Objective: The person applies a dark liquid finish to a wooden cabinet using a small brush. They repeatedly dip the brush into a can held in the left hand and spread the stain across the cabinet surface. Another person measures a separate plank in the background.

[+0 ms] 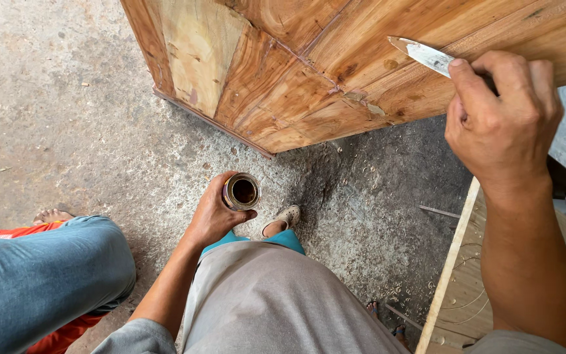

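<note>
My right hand (502, 115) grips a narrow putty knife (422, 54), its pale smeared blade lying against the face of a big wooden panel (309, 72) made of joined brown boards. Lower down, my left hand (212, 213) holds a small round metal tin (242, 191), open at the top with dark paste inside. The tin hangs above the concrete floor near my knee, apart from the panel.
Another person's leg in blue jeans (40, 275) and a bare foot (50, 215) are at the left. My sandalled foot (283, 219) stands on the floor (67, 118), strewn with wood shavings. A pale plywood sheet (460, 288) lies at the lower right.
</note>
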